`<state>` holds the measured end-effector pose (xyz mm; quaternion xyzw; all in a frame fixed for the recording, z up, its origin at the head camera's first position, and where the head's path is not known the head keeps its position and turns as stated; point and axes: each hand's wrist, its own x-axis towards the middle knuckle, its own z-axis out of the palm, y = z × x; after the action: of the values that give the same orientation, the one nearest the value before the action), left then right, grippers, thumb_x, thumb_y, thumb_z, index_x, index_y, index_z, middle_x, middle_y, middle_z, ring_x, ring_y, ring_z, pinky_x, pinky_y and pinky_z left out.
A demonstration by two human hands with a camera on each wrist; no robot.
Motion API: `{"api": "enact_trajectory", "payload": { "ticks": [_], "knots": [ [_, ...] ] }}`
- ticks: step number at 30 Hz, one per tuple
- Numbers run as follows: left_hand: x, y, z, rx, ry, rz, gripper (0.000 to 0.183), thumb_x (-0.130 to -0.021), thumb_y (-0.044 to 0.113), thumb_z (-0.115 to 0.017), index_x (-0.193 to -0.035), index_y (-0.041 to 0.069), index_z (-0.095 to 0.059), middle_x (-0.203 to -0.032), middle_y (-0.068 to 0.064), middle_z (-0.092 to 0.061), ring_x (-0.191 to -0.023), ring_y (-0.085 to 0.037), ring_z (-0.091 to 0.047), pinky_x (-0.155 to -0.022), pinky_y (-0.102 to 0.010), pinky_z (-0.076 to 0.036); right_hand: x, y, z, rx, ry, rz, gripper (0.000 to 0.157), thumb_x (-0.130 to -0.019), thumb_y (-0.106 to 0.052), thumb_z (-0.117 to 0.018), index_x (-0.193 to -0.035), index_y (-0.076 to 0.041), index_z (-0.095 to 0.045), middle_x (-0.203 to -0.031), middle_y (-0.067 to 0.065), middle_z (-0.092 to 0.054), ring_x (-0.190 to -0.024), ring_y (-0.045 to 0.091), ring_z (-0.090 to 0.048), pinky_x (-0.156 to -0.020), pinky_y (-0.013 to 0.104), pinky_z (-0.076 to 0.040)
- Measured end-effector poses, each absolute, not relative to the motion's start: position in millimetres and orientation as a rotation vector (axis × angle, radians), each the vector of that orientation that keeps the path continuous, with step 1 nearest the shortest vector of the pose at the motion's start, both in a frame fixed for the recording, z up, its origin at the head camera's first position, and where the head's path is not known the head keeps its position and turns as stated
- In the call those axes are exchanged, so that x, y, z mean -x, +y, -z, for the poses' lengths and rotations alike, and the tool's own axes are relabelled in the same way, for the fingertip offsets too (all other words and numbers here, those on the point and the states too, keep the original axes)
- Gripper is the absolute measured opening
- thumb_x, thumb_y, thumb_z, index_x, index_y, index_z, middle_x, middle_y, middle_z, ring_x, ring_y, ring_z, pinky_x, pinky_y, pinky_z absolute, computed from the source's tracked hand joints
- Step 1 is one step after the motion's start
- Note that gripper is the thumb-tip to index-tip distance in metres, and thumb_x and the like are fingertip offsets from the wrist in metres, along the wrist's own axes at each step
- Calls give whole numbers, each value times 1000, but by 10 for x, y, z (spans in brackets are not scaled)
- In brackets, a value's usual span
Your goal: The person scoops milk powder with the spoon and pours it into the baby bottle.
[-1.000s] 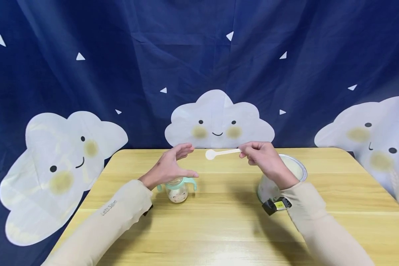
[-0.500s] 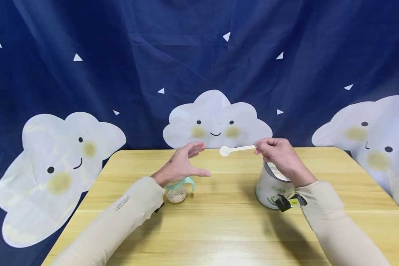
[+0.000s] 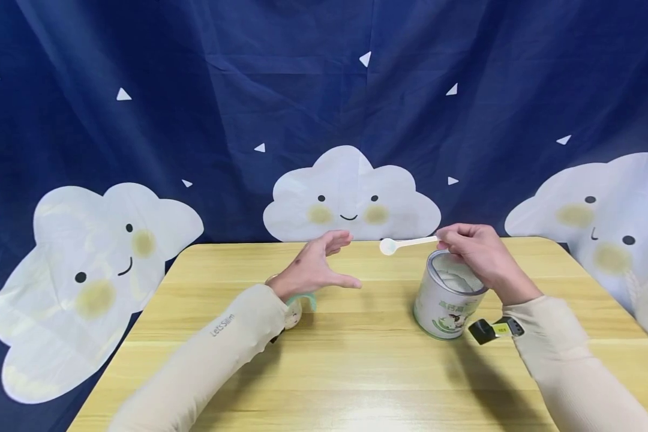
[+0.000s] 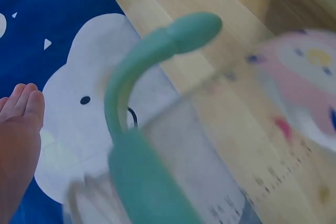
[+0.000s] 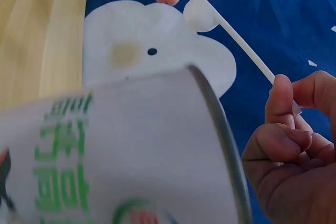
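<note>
A white long-handled scoop (image 3: 389, 246) is pinched at the end of its handle by my right hand (image 3: 472, 252). The scoop's bowl points left, level with the table's far edge in the head view. Just below that hand stands an open white tin (image 3: 443, 309) with pale powder inside. My left hand (image 3: 318, 264) is held in the air, thumb and fingers spread apart with nothing between them. Behind its wrist, mostly hidden, is a clear baby bottle (image 3: 293, 315); the left wrist view shows its green handle (image 4: 142, 61) up close.
Both things stand on a light wooden table (image 3: 356, 360). A dark blue curtain (image 3: 237, 90) with smiling clouds hangs right behind the far edge. A small black wrist camera (image 3: 483, 331) hangs beneath the right sleeve.
Both hands have moved right. The right hand carries the scoop from left of the tin to over its rim. The left arm now covers most of the bottle; more of the tin shows.
</note>
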<state>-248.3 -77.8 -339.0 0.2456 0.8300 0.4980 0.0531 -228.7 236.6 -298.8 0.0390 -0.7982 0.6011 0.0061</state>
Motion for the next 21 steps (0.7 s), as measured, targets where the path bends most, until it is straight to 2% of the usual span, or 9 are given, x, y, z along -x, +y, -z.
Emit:
{"api": "enact_trajectory", "payload": {
  "ticks": [4,10,17,21],
  "knots": [
    [2498,-667,3415,-753,2507,-1493,97,-67,27,-95,-148,14,-44,-148,3,-50,-137,-21,-45,-114,-36,-37,2281,2477,2987,-99,-2513,-1870,24,-95,-10,-60,-78,-24,-70,-70,-11,-60,-63,3,-49,-56,16,-44],
    [2504,-512,3459,-804,2471,-1501,97,-66,26,-96,-147,15,-44,-147,2,-51,-136,-20,-46,-113,-29,-37,2267,2649,2988,-140,-2491,-1896,24,-97,-5,-53,-83,-17,-69,-74,-9,-58,-61,4,-46,-52,17,-39],
    [2505,-319,3504,-846,2451,-1493,99,-66,26,-96,-148,11,-43,-148,1,-50,-137,-20,-45,-113,-29,-38,2249,2852,3010,-88,-2538,-1827,28,-98,-7,-50,-85,-23,-69,-79,-12,-59,-73,3,-51,-64,14,-48],
    [2502,-222,3544,-867,2436,-1494,100,-66,26,-96,-148,10,-42,-149,-2,-49,-138,-20,-44,-114,-29,-37,2217,2954,3011,-80,-2540,-1824,29,-99,-9,-51,-84,-25,-70,-80,-12,-58,-75,4,-51,-64,14,-48]
  ]
}}
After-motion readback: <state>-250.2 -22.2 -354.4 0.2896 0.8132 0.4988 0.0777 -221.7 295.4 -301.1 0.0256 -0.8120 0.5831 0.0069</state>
